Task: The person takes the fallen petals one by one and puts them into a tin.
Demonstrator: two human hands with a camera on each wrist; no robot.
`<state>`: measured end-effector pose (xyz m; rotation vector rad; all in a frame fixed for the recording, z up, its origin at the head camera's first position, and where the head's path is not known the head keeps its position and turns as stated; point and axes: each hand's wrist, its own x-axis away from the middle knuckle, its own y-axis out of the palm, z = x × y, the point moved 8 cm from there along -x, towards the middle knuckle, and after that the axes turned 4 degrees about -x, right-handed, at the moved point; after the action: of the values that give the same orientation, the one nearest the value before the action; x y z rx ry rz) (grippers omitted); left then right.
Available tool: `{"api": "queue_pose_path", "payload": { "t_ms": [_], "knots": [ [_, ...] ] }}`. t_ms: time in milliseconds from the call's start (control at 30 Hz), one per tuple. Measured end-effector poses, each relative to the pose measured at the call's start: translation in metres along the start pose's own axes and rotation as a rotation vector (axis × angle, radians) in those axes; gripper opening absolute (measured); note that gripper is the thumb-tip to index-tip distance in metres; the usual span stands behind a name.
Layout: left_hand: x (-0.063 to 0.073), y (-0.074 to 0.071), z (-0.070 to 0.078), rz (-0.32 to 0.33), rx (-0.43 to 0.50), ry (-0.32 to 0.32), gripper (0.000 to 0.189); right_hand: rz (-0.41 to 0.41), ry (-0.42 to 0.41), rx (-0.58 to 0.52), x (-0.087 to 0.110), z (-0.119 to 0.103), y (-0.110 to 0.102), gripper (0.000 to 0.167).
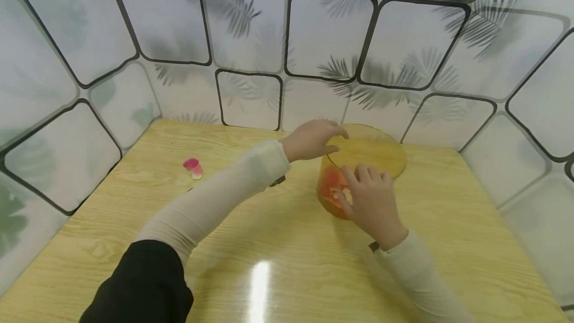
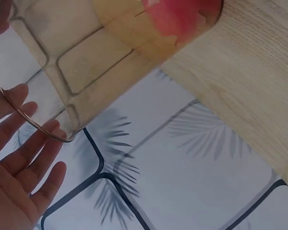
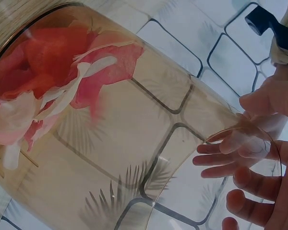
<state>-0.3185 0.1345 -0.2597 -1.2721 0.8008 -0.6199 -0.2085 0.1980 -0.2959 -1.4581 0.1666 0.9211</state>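
A see-through amber glass vase (image 1: 332, 196) is in front of me, with red, pink and whitish flower petals (image 3: 72, 72) gathered toward its base. My left hand (image 1: 309, 141) bends round the left side of its rim, and in the left wrist view the rim line crosses several spread fingers (image 2: 41, 153). On the near right side my right hand (image 1: 374, 203) holds the rim, fingers curled at the edge and thumb apart from them. Through the glass, the right wrist view shows fingers of the other hand at the mouth.
Loose pink petals (image 1: 193, 167) lie on the pale wood-grain table (image 1: 448, 223) to the left, and a small red bit shows beside my left sleeve (image 1: 215, 208). Patterned panels (image 1: 251, 98) with black outlines and leaf prints stand along the back and both sides.
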Motion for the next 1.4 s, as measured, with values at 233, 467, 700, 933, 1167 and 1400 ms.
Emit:
{"api": "queue_pose_path", "payload": {
  "t_ms": [233, 467, 700, 933, 1167, 1400],
  "knots": [
    [0.022, -0.008, -0.008, 0.145, 0.041, 0.024, 0.038, 0.006, -0.006, 0.010, 0.000, 0.000, 0.000, 0.046],
    [0.087, -0.004, -0.044, 0.187, -0.044, -0.042, 0.037, -0.003, 0.000, 0.006, -0.001, -0.001, 0.000, 0.043],
    [0.168, 0.021, -0.107, 0.037, -0.111, -0.206, 0.036, 0.009, -0.007, 0.010, 0.000, -0.002, 0.003, 0.044],
    [0.237, 0.040, -0.158, -0.106, -0.113, -0.314, 0.034, 0.011, 0.004, -0.009, 0.001, -0.001, 0.004, 0.047],
    [0.270, 0.057, -0.177, -0.240, -0.023, -0.341, 0.031, -0.006, -0.003, -0.004, 0.002, 0.000, 0.004, 0.044],
    [0.279, 0.069, -0.176, -0.238, -0.062, -0.292, 0.028, -0.036, -0.033, -0.032, 0.000, -0.003, 0.002, 0.045]
  ]
}}
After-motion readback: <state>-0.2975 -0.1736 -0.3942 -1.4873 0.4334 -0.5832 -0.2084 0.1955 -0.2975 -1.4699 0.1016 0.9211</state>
